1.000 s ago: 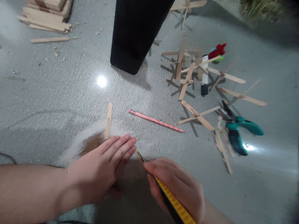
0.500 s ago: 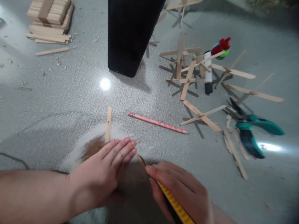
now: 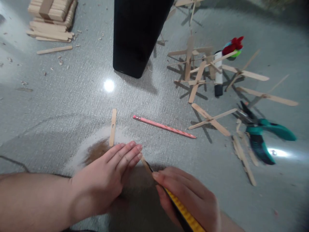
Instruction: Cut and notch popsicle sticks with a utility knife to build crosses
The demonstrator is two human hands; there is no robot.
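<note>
My right hand (image 3: 190,196) is closed around a yellow and black utility knife (image 3: 184,212), its handle running toward the bottom edge. The dark blade lies along a wooden craft stick (image 3: 146,166). My left hand (image 3: 112,174), fingers pressed together, holds the stick's far end, and much of the stick is hidden under both hands. Just beyond my left fingertips lies another craft stick (image 3: 112,127) with a small slot cut at its middle. A pink pencil (image 3: 165,126) rests on the table in front of my hands.
A black slab-like object (image 3: 140,35) stands at the top centre. Stacked craft sticks (image 3: 54,13) sit at the far left. On the right are several crossed-stick pieces (image 3: 211,119), a white tube with black ends (image 3: 218,75), green-handled pliers (image 3: 259,135) and loose sticks (image 3: 243,159).
The whole view has shifted slightly, so most things appear a little farther right. Both hands keep nearly the same pose around the stick and knife.
</note>
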